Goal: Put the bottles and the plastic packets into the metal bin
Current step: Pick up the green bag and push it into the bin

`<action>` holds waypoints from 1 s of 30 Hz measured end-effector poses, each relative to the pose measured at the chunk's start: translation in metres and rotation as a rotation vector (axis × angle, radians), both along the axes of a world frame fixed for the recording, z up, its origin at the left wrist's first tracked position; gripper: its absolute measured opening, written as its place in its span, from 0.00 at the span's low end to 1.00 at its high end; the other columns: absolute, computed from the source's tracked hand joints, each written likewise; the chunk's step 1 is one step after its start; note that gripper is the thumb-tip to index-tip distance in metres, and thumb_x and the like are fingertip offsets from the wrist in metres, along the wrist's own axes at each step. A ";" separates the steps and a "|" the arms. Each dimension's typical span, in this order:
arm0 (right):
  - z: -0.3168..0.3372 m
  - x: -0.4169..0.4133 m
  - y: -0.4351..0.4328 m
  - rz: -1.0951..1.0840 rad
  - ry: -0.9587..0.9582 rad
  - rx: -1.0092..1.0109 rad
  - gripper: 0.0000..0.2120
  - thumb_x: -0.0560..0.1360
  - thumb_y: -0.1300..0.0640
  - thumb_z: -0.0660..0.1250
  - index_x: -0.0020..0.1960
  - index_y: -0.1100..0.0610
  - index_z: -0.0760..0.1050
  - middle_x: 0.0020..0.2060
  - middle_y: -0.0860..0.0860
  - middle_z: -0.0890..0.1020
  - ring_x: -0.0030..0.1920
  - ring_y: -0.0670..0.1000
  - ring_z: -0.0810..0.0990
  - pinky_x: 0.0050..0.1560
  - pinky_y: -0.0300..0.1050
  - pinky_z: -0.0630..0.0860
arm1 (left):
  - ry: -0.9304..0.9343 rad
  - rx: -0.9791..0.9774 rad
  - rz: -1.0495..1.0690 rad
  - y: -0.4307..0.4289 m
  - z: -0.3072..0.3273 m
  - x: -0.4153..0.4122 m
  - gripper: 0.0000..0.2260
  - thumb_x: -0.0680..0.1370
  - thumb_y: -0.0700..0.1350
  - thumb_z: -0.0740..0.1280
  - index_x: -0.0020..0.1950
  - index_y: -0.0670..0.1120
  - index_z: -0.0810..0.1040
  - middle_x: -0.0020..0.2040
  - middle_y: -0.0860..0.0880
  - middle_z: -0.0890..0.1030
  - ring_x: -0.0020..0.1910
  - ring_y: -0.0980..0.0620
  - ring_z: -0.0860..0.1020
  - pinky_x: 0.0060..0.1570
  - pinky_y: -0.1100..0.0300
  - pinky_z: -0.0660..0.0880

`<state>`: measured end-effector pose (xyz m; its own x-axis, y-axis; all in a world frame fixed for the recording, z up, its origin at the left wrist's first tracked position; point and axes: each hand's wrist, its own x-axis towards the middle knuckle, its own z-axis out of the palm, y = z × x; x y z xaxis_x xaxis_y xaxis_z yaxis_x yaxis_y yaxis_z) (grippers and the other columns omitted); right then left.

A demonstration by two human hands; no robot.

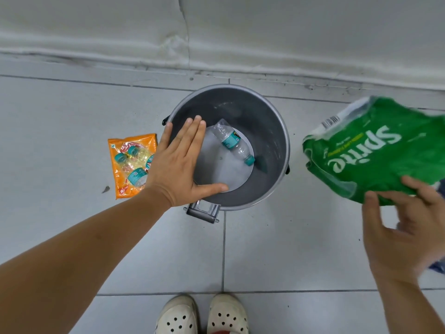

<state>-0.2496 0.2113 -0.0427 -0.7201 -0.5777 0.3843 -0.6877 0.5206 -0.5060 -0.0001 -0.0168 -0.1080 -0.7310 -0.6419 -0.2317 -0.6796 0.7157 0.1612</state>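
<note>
The round metal bin (272, 131) stands on the tiled floor near the wall. One clear plastic bottle (232, 142) with a teal label and cap lies on its bottom. My left hand (183, 162) hovers flat over the bin's left rim, fingers spread, holding nothing. To the right of the bin, my right hand (407, 227) grips the lower edge of a large green Sprite plastic packet (375, 150), lifted off the floor. An orange plastic packet (131, 165) with several crushed bottles on it lies on the floor left of the bin.
A pale wall with a skirting strip (216, 66) runs behind the bin. My two white perforated shoes (202, 314) stand at the bottom edge. A bit of blue material (437, 266) shows at the right edge. The bin has a metal latch handle (202, 210) facing me.
</note>
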 end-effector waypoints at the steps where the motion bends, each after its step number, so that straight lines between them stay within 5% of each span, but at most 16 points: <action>1: 0.008 -0.004 -0.002 0.070 -0.009 -0.039 0.15 0.77 0.54 0.68 0.45 0.68 0.80 0.54 0.66 0.78 0.58 0.46 0.74 0.56 0.47 0.77 | 0.000 0.001 0.001 0.000 0.000 0.000 0.52 0.67 0.79 0.43 0.79 0.43 0.47 0.80 0.45 0.49 0.79 0.48 0.47 0.76 0.45 0.42; 3: 0.019 -0.003 -0.008 0.199 0.029 -0.052 0.13 0.76 0.56 0.68 0.43 0.67 0.80 0.53 0.67 0.78 0.55 0.50 0.75 0.52 0.52 0.78 | 0.005 0.003 0.004 0.001 0.001 -0.001 0.52 0.66 0.79 0.43 0.79 0.43 0.46 0.80 0.45 0.49 0.79 0.47 0.47 0.77 0.45 0.42; 8: 0.029 0.030 -0.034 0.496 0.110 -0.087 0.04 0.68 0.66 0.70 0.34 0.66 0.79 0.45 0.61 0.78 0.53 0.33 0.73 0.53 0.28 0.70 | 0.061 0.024 -0.010 0.000 0.003 0.003 0.55 0.66 0.80 0.43 0.78 0.39 0.49 0.79 0.42 0.52 0.78 0.46 0.50 0.76 0.43 0.46; 12: 0.011 0.043 -0.051 0.577 0.092 -0.017 0.04 0.65 0.68 0.70 0.33 0.65 0.77 0.43 0.62 0.80 0.46 0.48 0.77 0.50 0.28 0.71 | 0.128 0.026 -0.020 0.001 0.002 0.004 0.55 0.66 0.79 0.48 0.77 0.37 0.48 0.79 0.40 0.53 0.78 0.45 0.52 0.76 0.44 0.44; 17: -0.019 0.045 -0.069 0.572 0.081 0.173 0.07 0.65 0.71 0.71 0.34 0.64 0.74 0.43 0.61 0.79 0.47 0.51 0.73 0.46 0.35 0.69 | 0.078 0.011 -0.084 0.001 0.004 0.007 0.63 0.59 0.83 0.51 0.77 0.37 0.45 0.79 0.40 0.50 0.79 0.45 0.49 0.76 0.43 0.43; 21: -0.029 0.060 -0.097 0.651 -0.089 0.489 0.04 0.73 0.63 0.68 0.42 0.62 0.73 0.44 0.54 0.76 0.47 0.50 0.70 0.47 0.41 0.71 | 0.046 0.008 -0.088 0.000 0.006 0.007 0.64 0.58 0.84 0.47 0.77 0.37 0.44 0.79 0.41 0.49 0.79 0.46 0.48 0.76 0.42 0.44; 24: -0.037 0.079 -0.118 0.818 0.015 0.724 0.12 0.77 0.50 0.65 0.51 0.59 0.77 0.51 0.53 0.81 0.50 0.55 0.74 0.52 0.51 0.70 | 0.038 0.000 -0.087 0.000 0.005 0.007 0.62 0.60 0.83 0.45 0.78 0.38 0.44 0.79 0.41 0.49 0.78 0.46 0.48 0.76 0.42 0.45; 28: -0.032 0.080 -0.123 0.611 0.195 0.583 0.26 0.75 0.34 0.57 0.57 0.54 0.79 0.54 0.53 0.82 0.46 0.56 0.78 0.42 0.46 0.71 | 0.067 0.000 -0.089 0.000 0.005 0.007 0.58 0.63 0.81 0.44 0.77 0.38 0.46 0.79 0.40 0.52 0.78 0.44 0.51 0.75 0.40 0.48; 30: -0.034 0.074 -0.122 0.431 0.259 0.518 0.29 0.77 0.35 0.55 0.67 0.54 0.72 0.66 0.57 0.74 0.57 0.60 0.75 0.51 0.52 0.72 | 0.078 0.000 -0.085 0.001 0.004 0.006 0.57 0.64 0.81 0.44 0.78 0.38 0.47 0.79 0.40 0.52 0.78 0.44 0.52 0.75 0.40 0.48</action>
<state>-0.1754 0.0888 -0.0762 -0.3100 -0.9441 0.1118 -0.9504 0.3049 -0.0610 0.0062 -0.0162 -0.1037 -0.7986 -0.5768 -0.1718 -0.6017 0.7704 0.2109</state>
